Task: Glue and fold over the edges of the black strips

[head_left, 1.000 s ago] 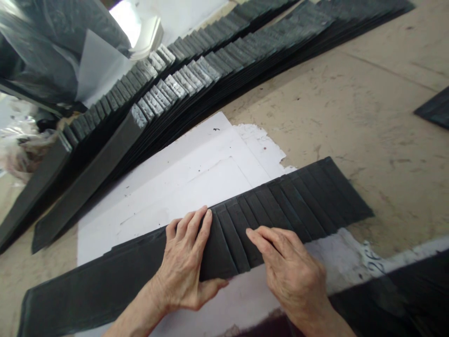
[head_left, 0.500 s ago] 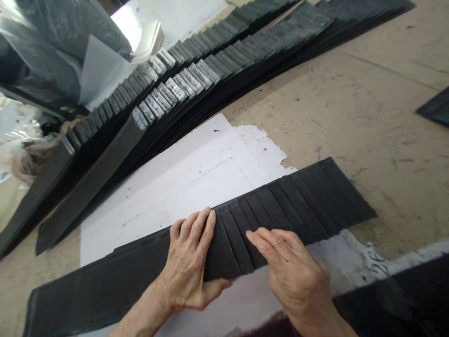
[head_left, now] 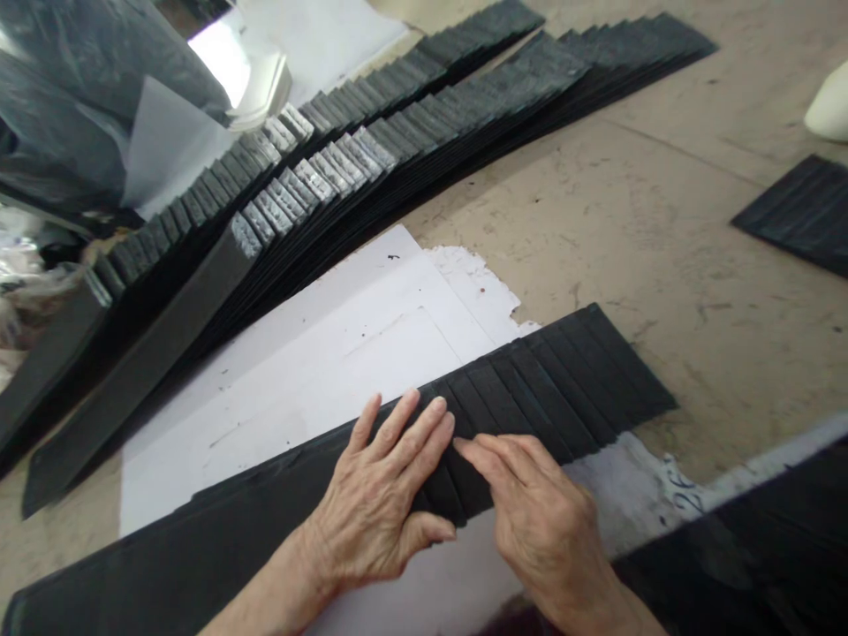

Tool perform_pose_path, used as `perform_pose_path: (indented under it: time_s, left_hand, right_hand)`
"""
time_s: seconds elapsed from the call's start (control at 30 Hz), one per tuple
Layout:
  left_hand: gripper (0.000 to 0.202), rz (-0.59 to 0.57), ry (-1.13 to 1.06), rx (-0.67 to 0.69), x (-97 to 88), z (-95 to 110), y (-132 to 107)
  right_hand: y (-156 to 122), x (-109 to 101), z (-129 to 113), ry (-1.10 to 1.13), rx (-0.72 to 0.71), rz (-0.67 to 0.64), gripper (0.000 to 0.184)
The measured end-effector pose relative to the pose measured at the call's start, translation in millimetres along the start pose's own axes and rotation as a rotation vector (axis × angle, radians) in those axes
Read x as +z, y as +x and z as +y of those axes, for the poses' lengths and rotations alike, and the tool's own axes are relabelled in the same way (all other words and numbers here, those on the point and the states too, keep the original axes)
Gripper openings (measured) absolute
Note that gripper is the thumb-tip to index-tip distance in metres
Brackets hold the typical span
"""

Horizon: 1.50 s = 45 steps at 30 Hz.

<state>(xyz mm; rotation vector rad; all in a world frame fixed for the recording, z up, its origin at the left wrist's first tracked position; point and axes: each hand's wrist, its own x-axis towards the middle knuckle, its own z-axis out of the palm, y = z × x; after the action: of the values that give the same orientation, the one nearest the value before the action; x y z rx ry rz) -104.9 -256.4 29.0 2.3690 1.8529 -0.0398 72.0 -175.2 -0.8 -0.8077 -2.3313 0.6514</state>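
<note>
A fanned row of overlapping black strips (head_left: 549, 384) runs diagonally across the lower part of the view, its stepped edges showing toward the right. The long face of the top strip (head_left: 199, 521) reaches down to the lower left. My left hand (head_left: 388, 495) lies open on the strips, fingers spread and thumb stretched along the near edge. Close to its fingertips, my right hand (head_left: 533, 512) is closed, with the fingers curled together and their tips at the strips. What those tips pinch, if anything, is hidden.
White paper sheets (head_left: 311, 353) lie under the strips. Beyond them, two long fanned stacks of black strips (head_left: 424, 124) stretch across the table (head_left: 636, 203), several ends whitish. More black pieces (head_left: 801, 212) are at the right, near a cream object (head_left: 828, 106). Clear plastic (head_left: 72, 97) hangs upper left.
My left hand has slid rightward along the strips, its fingers more spread, and is now close to my right hand. The whole view has shifted, so the table's things appear further left.
</note>
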Motion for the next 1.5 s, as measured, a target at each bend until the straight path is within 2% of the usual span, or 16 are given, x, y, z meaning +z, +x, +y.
perform_pose_path:
  time_s: [0.1, 0.2, 0.67, 0.87, 1.03, 1.23, 1.37, 1.5]
  left_hand:
    - [0.081, -0.058, -0.052, 0.028, 5.7, 0.1, 11.0]
    - [0.081, -0.090, -0.061, 0.024, 8.4, -1.1, 12.3]
    - [0.081, -0.077, 0.010, 0.053, 8.9, -3.7, 2.8]
    - [0.081, -0.071, 0.067, 0.073, 8.1, -4.2, 3.7]
    - [0.081, -0.065, 0.085, 0.081, 7.6, -3.4, 3.7]
    - [0.079, -0.065, 0.086, 0.085, 9.4, -3.4, 4.1]
    - [0.082, -0.055, 0.082, 0.089, 10.2, -3.5, 2.8]
    - [0.094, -0.013, 0.083, 0.119, 10.6, -3.6, 1.5]
  right_hand:
    - [-3.9, 3.8, 1.7, 0.014, 0.003, 0.033, 0.031]
    - [-7.9, 7.6, 1.6, -0.011, 0.012, 0.045, 0.031]
    - [-9.4, 12.3, 0.2, -0.035, 0.049, 0.040, 0.031]
    - [-9.3, -8.2, -1.0, 0.104, 0.087, 0.075, 0.030]
    - [-28.9, -24.0, -4.7, 0.012, 0.055, 0.111, 0.029]
    - [-52.6, -29.2, -1.5, -0.116, 0.152, 0.133, 0.024]
    - [-48.6, -31.8, 0.4, -0.231, 0.108, 0.186, 0.025]
    - [-40.2, -19.0, 1.3, -0.273, 0.053, 0.147, 0.030]
